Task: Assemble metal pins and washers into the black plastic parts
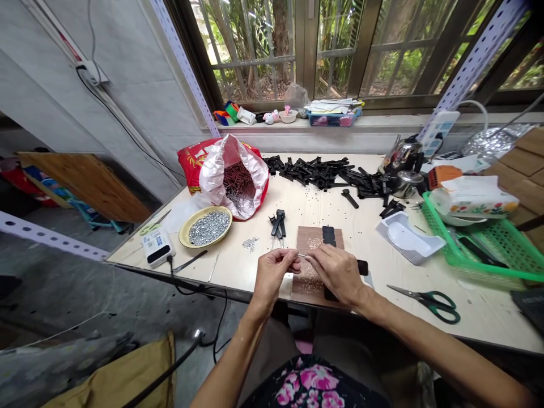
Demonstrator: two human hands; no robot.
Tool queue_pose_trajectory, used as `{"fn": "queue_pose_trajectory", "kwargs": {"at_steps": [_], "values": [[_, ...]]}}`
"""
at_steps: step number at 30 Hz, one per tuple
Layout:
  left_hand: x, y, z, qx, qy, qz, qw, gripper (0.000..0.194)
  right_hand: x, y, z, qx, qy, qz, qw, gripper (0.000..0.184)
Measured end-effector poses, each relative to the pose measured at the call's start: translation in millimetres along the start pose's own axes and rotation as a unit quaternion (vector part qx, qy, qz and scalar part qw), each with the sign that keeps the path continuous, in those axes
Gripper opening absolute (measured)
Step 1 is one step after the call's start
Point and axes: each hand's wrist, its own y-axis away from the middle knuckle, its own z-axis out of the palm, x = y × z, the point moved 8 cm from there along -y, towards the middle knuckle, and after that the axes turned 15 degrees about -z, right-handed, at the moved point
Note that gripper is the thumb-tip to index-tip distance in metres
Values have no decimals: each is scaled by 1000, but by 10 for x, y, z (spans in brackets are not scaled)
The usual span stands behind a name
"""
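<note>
Here, in the head view, a thin piece (302, 255) bridges the small gap between the two hands, over the left side of the board (304, 233), its long axis running roughly side to side. The left hand (274, 273) pinches one end between thumb and fingers; the right hand (339, 272) curls with its fingertips at the other end, their exact grip hidden. The clips (279, 224) lie just beyond the left hand, the nearer one; loose bits (250, 244) sit farther left.
</note>
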Motion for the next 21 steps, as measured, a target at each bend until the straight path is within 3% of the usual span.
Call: {"fn": "queue_pose_trajectory", "kwargs": {"at_steps": [3,8,15,21], "values": [[4,-1,22,-12,-36,-8,999,30,32,30,21,-17,-27,9,999,23],[30,21,87,-18,-70,-16,997,31,18,72,-26,-1,12,-9,1000,25],[34,23,153,-31,-81,-21,996,32,74,142,16,-31,-55,20,998,18],[19,27,174,-40,-81,-38,995,37,100,174,27,-36,-60,25,997,23]]}}
